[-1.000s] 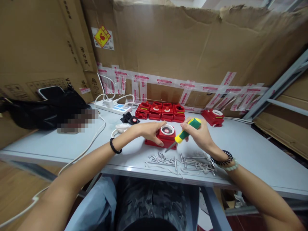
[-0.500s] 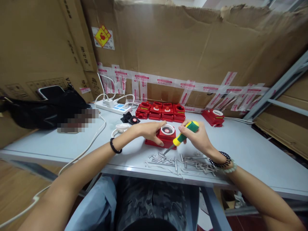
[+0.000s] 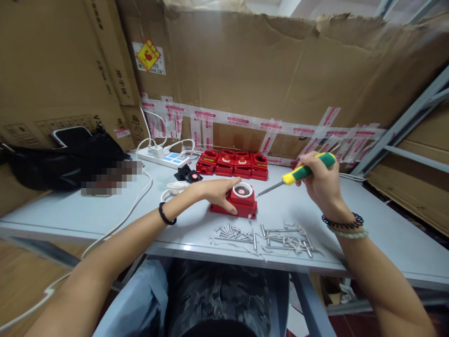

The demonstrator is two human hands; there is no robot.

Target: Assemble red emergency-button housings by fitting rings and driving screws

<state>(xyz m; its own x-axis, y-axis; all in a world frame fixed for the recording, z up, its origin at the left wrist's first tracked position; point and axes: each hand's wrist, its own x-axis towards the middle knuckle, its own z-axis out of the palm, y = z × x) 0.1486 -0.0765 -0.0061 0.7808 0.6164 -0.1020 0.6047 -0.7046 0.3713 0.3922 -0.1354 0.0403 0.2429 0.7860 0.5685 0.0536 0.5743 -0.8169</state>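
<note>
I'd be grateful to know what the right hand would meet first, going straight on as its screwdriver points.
The screwdriver in the right hand would probably meet the white-ringed red box first, near its right edge, though depth is unclear.

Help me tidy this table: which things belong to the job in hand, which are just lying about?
Job, apparently:
green-and-yellow screwdriver
red box with white ring
silver metal screws
row of red housings

Probably lying about:
soft black bag
dark rectangular phone
white power strip
</note>
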